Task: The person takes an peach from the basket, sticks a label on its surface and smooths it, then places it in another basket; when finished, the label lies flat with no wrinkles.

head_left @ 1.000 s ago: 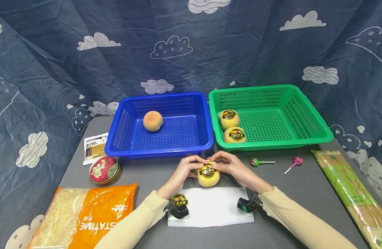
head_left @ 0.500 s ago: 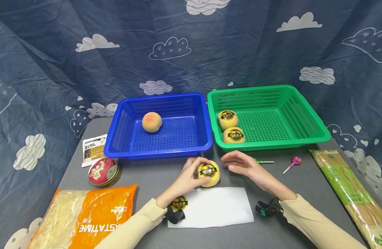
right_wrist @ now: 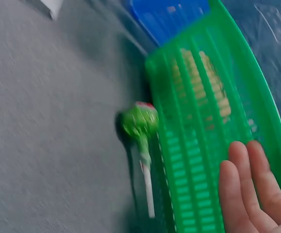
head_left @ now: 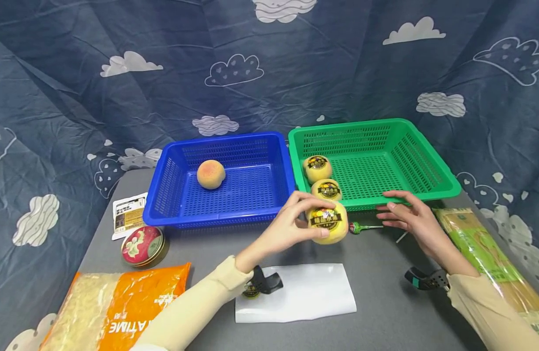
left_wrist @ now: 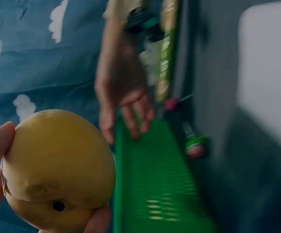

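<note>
I wear long cream sleeves (head_left: 199, 304) and black wrist devices (head_left: 436, 279), the right one bearing a small green patch (head_left: 415, 282).

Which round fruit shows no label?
The reddish fruit in the blue basket; both fruits in the green basket and the yellow fruit in the left hand show labels.

head view looks forward and down over the table (head_left: 374, 273); left wrist, up close, faces past the yellow fruit (left_wrist: 62, 155) to the right hand (left_wrist: 123, 90); right wrist's tight on the green lollipop (right_wrist: 141, 122); all catch the green basket (head_left: 370, 170)!
</note>
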{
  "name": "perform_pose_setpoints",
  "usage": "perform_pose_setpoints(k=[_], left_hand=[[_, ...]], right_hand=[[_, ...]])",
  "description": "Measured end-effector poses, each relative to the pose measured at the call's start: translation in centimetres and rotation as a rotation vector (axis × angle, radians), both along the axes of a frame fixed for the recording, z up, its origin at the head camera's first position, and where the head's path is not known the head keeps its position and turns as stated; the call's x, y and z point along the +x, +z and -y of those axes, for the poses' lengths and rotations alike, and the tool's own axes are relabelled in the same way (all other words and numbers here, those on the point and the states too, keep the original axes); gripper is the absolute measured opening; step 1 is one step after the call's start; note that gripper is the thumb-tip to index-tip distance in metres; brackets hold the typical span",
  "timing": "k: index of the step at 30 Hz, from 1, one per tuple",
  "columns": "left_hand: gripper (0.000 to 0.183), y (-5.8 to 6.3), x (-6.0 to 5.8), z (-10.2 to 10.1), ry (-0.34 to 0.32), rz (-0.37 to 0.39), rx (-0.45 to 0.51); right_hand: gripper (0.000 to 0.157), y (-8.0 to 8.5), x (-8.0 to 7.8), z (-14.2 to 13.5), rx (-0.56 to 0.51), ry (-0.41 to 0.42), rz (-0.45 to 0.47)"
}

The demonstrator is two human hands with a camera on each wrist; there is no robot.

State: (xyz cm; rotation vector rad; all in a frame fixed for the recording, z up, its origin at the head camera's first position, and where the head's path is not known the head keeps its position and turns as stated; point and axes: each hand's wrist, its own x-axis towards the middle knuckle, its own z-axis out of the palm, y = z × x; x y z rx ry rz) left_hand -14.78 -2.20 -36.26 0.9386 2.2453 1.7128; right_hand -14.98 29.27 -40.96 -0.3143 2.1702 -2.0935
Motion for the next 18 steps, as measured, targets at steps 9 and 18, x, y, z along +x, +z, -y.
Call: perform_pose_setpoints(k=[9,18], left_hand=[[0.044,2.1,-7.5,-5.7,0.054,-0.04,-0.062],[0.042,0.4,-11.8,-10.9,0.102,0.147,-0.175]], right_hand=[[0.029,-1.3,-1.1,-2.0,-0.19,-0.054,0.04],[0.022,0.3,-0.4,-0.8,-0.135,-0.113,0.06]])
